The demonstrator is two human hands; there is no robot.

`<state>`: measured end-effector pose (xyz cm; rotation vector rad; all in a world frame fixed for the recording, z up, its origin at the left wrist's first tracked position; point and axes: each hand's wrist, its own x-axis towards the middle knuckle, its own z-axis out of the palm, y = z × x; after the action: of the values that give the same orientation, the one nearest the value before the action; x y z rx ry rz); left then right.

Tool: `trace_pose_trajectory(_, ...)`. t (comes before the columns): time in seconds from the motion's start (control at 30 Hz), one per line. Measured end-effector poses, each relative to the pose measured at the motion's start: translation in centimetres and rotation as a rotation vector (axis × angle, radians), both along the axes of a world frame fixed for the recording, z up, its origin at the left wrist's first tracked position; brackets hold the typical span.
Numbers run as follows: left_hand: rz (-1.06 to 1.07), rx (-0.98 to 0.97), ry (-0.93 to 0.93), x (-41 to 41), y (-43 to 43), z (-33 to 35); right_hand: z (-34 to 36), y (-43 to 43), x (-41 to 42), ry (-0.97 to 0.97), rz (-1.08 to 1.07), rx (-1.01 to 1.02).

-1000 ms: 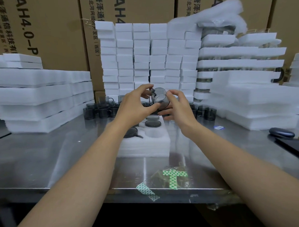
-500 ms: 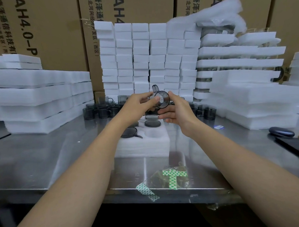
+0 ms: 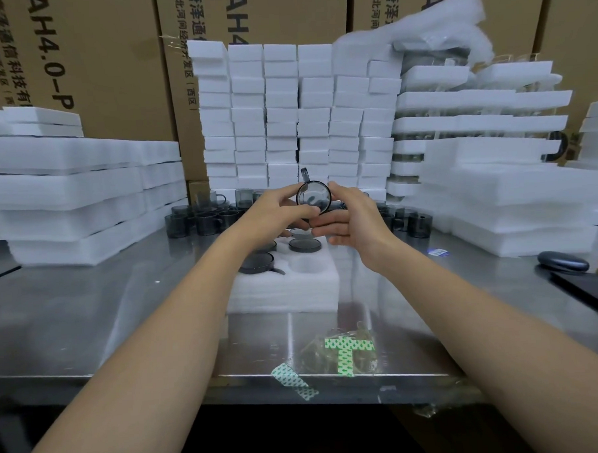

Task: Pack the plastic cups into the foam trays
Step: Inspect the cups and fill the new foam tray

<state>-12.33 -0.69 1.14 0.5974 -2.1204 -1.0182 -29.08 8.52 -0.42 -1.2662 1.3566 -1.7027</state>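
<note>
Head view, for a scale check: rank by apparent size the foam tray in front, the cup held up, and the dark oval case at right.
1. foam tray, clearly largest.
2. cup and dark oval case: they look about alike, so unranked.

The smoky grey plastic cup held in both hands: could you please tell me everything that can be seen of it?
The smoky grey plastic cup is translucent and round, with a darker rim and a thin handle pointing up. It is tipped on its side, one circular end facing the camera. The left hand pinches its lower left edge; the right hand holds its right side. It is in the air above the white foam tray.
</note>
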Motion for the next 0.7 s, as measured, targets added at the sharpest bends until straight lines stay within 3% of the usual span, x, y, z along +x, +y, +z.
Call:
trace_pose_trajectory(0.2, 0.229, -0.122, 0.057, -0.29, -1.01, -0.63, -0.26, -0.51, 0.05, 0.031, -0.119, -0.062)
trace_pose_trajectory(0.4, 0.465, -0.478, -0.001, -0.05, -0.96, -0.93, -0.43, -0.26, 0.55, 0.123, -0.051, -0.049)
trace_pose_trajectory(0.53, 0.419, -0.591, 0.037, -0.04, -0.67, -0.82, -0.47, -0.30, 0.62, 0.102, -0.088, -0.059)
trace_pose_trajectory(0.7, 0.347, -0.627, 0.120, -0.37, -0.32, -0.70, 0.23, -0.03, 0.03, -0.081, -0.019, 0.011)
